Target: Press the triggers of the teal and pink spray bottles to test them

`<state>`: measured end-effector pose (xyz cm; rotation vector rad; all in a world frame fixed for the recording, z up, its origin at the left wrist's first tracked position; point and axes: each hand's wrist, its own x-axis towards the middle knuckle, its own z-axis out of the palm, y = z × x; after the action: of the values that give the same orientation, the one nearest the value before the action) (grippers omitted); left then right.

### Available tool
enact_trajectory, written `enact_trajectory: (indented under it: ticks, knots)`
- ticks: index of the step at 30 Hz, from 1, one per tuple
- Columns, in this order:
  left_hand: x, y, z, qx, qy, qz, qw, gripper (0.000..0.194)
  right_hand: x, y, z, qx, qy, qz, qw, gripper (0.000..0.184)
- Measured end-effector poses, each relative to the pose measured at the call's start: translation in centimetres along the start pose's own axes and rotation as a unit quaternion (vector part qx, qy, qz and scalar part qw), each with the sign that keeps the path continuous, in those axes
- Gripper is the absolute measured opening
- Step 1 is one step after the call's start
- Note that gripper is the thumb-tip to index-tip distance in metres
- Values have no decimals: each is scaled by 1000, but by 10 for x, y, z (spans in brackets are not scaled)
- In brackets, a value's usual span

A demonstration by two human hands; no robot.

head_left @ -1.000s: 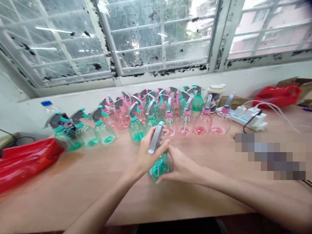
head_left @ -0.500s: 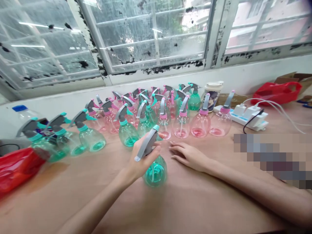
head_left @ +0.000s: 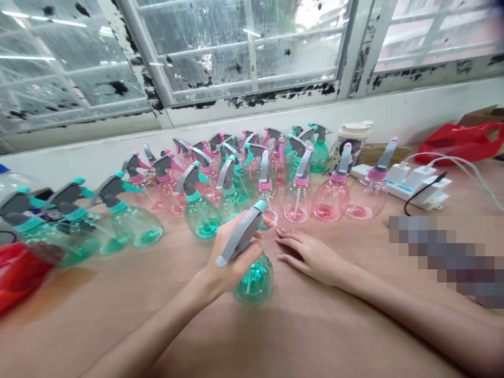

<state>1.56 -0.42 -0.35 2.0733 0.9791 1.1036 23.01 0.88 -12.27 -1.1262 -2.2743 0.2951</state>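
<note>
My left hand [head_left: 232, 257] is wrapped round the neck of a green spray bottle [head_left: 255, 286] with a grey trigger head. The bottle is in front of me at the middle of the table, its round clear body showing below my fingers. To its right, my right hand [head_left: 311, 254] lies on the tabletop with fingers stretched out, holding nothing. Just behind my hands stand more spray bottles: a green one [head_left: 202, 220] to the left and a pink one [head_left: 296, 207] to the right.
Several pink and green spray bottles crowd the back of the wooden table [head_left: 220, 341]. A white power strip [head_left: 421, 186] with plugs and cables lies at right, near a patterned cup [head_left: 348, 147]. Red plastic bags [head_left: 23, 270] [head_left: 460, 142] sit at both sides.
The view has shifted slightly, so the bottles at the sides appear farther outward. My left hand still grips the green spray bottle, and my right hand still rests on the table.
</note>
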Motion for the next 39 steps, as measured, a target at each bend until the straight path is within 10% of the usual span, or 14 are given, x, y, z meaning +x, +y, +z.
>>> enact_trajectory:
  ticks: [39]
  knots:
    - [0,-5,1,-17,-15,-2,1000,32,-6,4,-7,34,-28,9,999,46]
